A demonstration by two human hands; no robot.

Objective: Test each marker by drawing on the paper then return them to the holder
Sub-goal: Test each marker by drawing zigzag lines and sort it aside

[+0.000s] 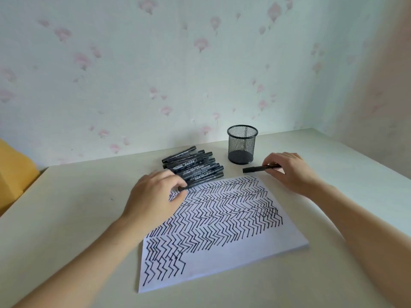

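Observation:
A white sheet of paper (233, 252) lies on the table, mostly covered with black zigzag lines. Behind its far left corner lies a pile of several black markers (195, 166). My left hand (155, 196) reaches over the paper's far left corner and pinches the end of the nearest marker in the pile. A black mesh holder (242, 144) stands upright behind the paper. Just right of it, my right hand (287, 170) grips a single capped black marker (255, 169) lying level just above the table.
The cream table (77, 218) meets a flowered wall at the back. A yellow object (15, 174) sits off the table's left edge. The table's right edge runs diagonally past my right forearm.

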